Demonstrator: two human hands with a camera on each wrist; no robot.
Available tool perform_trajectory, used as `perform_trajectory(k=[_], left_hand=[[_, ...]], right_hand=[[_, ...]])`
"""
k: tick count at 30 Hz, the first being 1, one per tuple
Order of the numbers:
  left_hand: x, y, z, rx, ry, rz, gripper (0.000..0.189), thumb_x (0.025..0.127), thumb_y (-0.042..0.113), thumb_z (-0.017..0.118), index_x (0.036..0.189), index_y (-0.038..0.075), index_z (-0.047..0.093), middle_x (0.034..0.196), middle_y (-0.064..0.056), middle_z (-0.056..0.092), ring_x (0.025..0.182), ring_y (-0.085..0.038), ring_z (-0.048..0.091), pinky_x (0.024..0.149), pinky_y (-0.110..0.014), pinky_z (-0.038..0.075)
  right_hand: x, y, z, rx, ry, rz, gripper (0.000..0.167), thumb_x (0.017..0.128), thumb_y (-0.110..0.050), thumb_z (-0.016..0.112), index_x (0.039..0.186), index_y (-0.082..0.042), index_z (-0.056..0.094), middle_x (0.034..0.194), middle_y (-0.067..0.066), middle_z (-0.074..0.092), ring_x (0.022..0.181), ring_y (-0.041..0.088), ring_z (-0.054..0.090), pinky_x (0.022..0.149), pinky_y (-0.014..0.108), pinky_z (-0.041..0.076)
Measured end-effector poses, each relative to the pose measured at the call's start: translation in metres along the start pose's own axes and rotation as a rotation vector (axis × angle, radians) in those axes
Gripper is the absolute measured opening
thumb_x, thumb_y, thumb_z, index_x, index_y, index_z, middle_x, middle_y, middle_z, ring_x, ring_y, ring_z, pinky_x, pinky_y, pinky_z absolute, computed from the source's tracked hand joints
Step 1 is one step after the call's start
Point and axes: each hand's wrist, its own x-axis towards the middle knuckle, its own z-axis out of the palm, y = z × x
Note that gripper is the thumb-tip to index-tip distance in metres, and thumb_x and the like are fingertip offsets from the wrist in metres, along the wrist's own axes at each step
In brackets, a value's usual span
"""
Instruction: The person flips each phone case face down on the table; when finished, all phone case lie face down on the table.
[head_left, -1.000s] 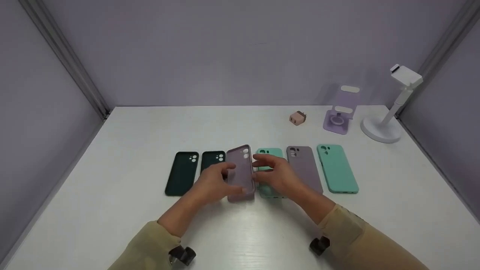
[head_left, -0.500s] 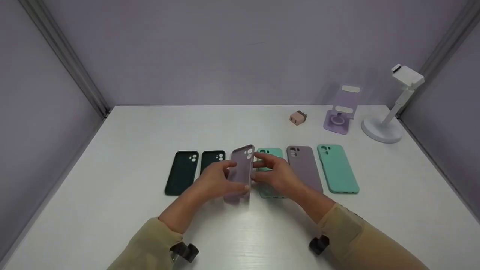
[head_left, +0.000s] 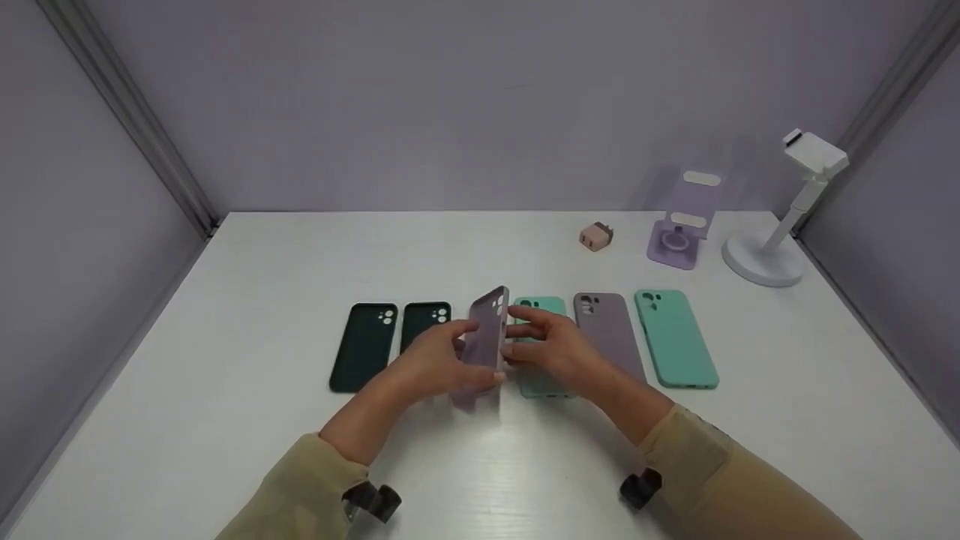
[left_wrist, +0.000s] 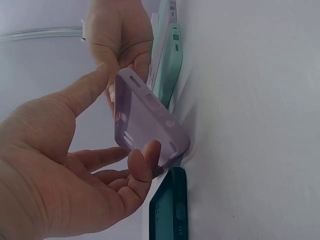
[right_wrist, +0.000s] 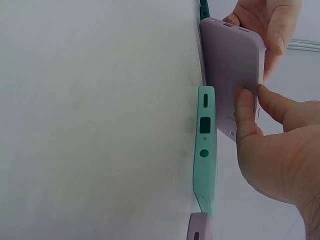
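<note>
A purple phone case point(head_left: 486, 334) is tilted up on one long edge, its hollow inside facing left. My right hand point(head_left: 559, 351) pinches its raised edge between thumb and fingers, seen close in the right wrist view. My left hand point(left_wrist: 75, 165) holds the case from the other side, thumb at the raised edge and curled fingers by the lower edge. Left of it lie two dark green phone cases point(head_left: 364, 347), hollow side up, one partly behind my left hand. A mint phone case point(right_wrist: 205, 145) lies under my right hand, partly covered.
Further right on the white table point(head_left: 480, 480) lie another purple case point(head_left: 609, 334) and another mint case point(head_left: 676, 337), backs up. Behind them stand a pink charger plug point(head_left: 596, 236), a purple phone stand point(head_left: 679, 225) and a white stand point(head_left: 765, 259). Walls enclose the back and sides.
The held purple case has turned from lying nearly flat to steeply tilted, its right edge rising. Both hands have stayed on it with only slight shifts.
</note>
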Motion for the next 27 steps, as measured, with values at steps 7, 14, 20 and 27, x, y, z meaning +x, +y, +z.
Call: perform_trajectory(k=[7,14,20,27], left_hand=[[0.0033,-0.0007,0.0015,0.001,-0.011,-0.010,0.095,0.084,0.046,0.090,0.162,0.014,0.044,0.147,-0.017,0.058,0.123,-0.031,0.061,0.104,-0.054,0.053],[0.0015,0.0008,0.0007,0.004,-0.018,-0.002,0.095,0.086,0.045,0.089,0.162,0.014,0.043,0.149,-0.018,0.057,0.126,-0.031,0.060,0.104,-0.053,0.053],[0.0010,0.0017,0.0006,0.002,-0.029,-0.001,0.095,0.087,0.046,0.088,0.163,0.013,0.042,0.152,-0.019,0.056,0.130,-0.032,0.059,0.106,-0.053,0.051],[0.0007,0.0016,-0.0007,-0.040,-0.051,0.024,0.094,0.088,0.046,0.086,0.163,0.012,0.040,0.148,-0.018,0.058,0.129,-0.030,0.061,0.106,-0.053,0.052]], right_hand=[[-0.0013,-0.0017,-0.0009,0.067,-0.057,-0.012,0.071,0.099,-0.006,0.075,0.162,-0.013,0.044,0.138,0.015,0.068,0.121,0.028,0.070,0.098,0.042,0.058],[-0.0008,-0.0020,-0.0006,0.049,-0.050,0.000,0.070,0.100,-0.005,0.073,0.163,-0.014,0.043,0.131,0.015,0.072,0.119,0.028,0.071,0.096,0.043,0.059],[0.0003,-0.0027,-0.0027,0.030,-0.084,-0.009,0.070,0.102,-0.006,0.072,0.164,-0.013,0.041,0.130,0.017,0.073,0.118,0.029,0.072,0.095,0.043,0.059],[-0.0007,-0.0059,-0.0056,0.016,-0.093,-0.007,0.068,0.103,-0.011,0.071,0.164,-0.016,0.041,0.129,0.015,0.073,0.114,0.029,0.074,0.093,0.042,0.060]])
